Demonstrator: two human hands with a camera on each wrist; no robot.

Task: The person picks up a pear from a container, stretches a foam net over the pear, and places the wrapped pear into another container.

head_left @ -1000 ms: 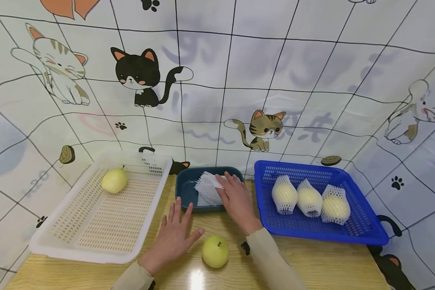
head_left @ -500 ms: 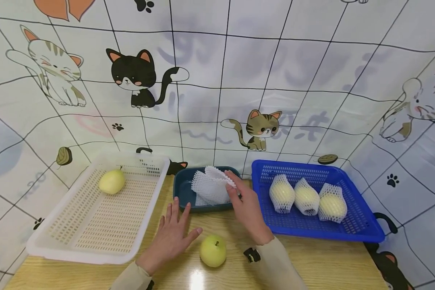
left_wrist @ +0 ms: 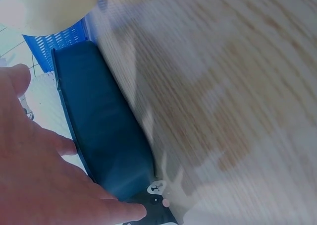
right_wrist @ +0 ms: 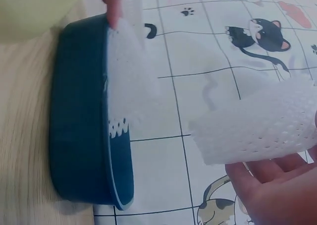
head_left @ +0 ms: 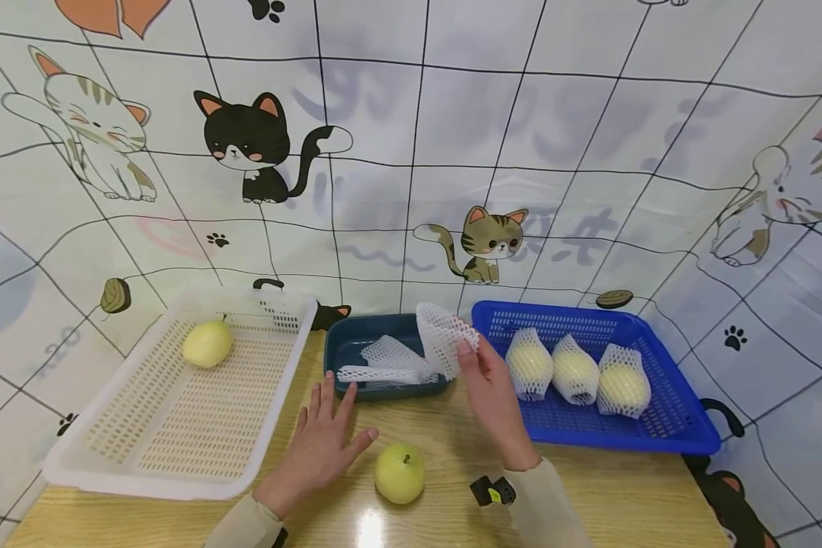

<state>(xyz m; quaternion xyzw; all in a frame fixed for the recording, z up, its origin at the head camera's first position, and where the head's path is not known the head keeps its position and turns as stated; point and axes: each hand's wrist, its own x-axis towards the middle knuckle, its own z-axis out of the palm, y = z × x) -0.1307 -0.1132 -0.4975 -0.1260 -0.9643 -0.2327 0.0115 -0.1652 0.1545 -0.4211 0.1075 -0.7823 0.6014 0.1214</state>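
My right hand (head_left: 496, 396) holds a white foam net sleeve (head_left: 441, 339) by its right end, over the right side of the dark teal tray (head_left: 349, 346). In the right wrist view that foam net sleeve (right_wrist: 257, 123) hangs apart from the tray's rim. More foam net sleeves (head_left: 390, 361) lie in the tray. My left hand (head_left: 322, 441) has its fingers spread, fingertips at the tray's front left edge. A yellow-green pear (head_left: 400, 473) stands on the table between my two wrists, stem up.
A white perforated basket (head_left: 199, 426) on the left holds one bare pear (head_left: 208, 343). On the right, a blue basket (head_left: 610, 438) holds three pears in foam nets (head_left: 575, 371). A cat-print sheet (head_left: 383, 152) rises behind the wooden table (head_left: 342, 517).
My right hand has pinched a foam net sleeve and drawn it up and to the right out of the pile in the tray. My left hand has stayed nearly still.
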